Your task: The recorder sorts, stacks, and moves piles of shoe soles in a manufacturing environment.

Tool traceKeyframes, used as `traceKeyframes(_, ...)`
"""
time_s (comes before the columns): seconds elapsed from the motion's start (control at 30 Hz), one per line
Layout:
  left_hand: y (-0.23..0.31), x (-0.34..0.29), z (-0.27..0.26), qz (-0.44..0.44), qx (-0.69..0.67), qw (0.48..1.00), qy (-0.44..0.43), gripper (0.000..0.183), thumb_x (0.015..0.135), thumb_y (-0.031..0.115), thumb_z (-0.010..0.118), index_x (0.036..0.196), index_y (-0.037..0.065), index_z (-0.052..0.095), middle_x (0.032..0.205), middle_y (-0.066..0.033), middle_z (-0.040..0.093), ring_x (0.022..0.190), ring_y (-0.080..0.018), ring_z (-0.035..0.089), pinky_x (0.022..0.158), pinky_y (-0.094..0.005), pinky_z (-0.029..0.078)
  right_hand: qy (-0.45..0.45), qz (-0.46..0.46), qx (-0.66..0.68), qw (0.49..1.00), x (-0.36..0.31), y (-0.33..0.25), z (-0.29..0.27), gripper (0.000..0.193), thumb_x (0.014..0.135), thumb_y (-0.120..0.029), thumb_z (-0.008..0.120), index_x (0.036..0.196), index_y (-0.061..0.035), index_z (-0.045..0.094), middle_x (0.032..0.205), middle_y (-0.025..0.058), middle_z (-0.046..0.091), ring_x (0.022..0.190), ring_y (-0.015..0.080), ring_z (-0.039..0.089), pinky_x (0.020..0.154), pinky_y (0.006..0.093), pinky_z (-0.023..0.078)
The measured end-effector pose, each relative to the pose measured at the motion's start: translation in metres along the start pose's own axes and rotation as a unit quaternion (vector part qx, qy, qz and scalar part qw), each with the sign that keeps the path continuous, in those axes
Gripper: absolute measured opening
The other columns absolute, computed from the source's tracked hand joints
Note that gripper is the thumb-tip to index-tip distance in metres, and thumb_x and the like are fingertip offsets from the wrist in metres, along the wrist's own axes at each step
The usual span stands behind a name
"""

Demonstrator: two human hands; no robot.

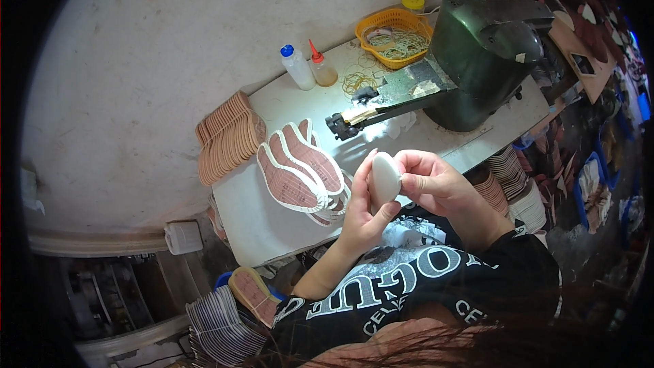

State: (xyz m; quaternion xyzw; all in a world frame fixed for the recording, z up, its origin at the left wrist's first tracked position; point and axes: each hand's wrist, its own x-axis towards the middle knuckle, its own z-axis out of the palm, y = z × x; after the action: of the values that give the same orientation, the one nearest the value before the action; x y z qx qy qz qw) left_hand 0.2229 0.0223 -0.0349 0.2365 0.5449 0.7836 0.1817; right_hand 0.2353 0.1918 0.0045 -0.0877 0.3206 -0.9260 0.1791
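A pale, rounded insole (pixel 385 178) is held up in front of my chest, tilted so that it looks short. My left hand (pixel 366 215) grips its left side, the thumb lying along the lower edge. Fingers of my right hand (pixel 430 178) pinch its right edge. To the left, on the white table (pixel 255 238), several pinkish-brown insoles (pixel 289 180) with white rims lie in a loose overlapping pile. Behind them leans a tight row of tan insoles (pixel 230 140). Part of the held piece is covered by my fingers.
A dark green machine (pixel 470 61) reaches its narrow arm over the table. Two bottles, one blue-capped (pixel 298 68) and one red-tipped (pixel 322 70), stand near the wall. A yellow basket (pixel 395 20) holds tangled bands. More insole stacks (pixel 225 324) sit at lower left and right.
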Motion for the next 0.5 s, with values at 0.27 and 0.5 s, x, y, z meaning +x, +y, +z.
traceKeyframes(0.27, -0.003, 0.001, 0.006, 0.033, -0.032, 0.999, 0.022, 0.079, 0.090, 0.029, 0.062, 0.146, 0.002, 0.011, 0.134, -0.0134, 0.036, 0.122, -0.0191, 0.039, 0.103, -0.0333, 0.031, -0.023, 0.007, 0.053, 0.998, 0.009, 0.007, -0.005, 0.019, 0.093, -0.017, 0.058, 0.105, -0.0039, 0.052, 0.103, 0.0042, 0.057, 0.099, 0.0107, 0.055, 0.090, 0.0274, 0.044)
traceKeyframes(0.5, -0.011, 0.008, 0.002, 0.016, 0.028, 0.997, 0.070, 0.079, 0.091, 0.018, 0.061, 0.148, 0.004, 0.008, 0.134, -0.0130, 0.039, 0.124, -0.0196, 0.039, 0.103, -0.0333, 0.029, 0.092, -0.071, -0.133, 0.984, 0.012, -0.004, -0.009, 0.022, 0.087, -0.010, 0.066, 0.101, -0.0063, 0.049, 0.098, 0.0024, 0.055, 0.094, 0.0100, 0.053, 0.083, 0.0240, 0.043)
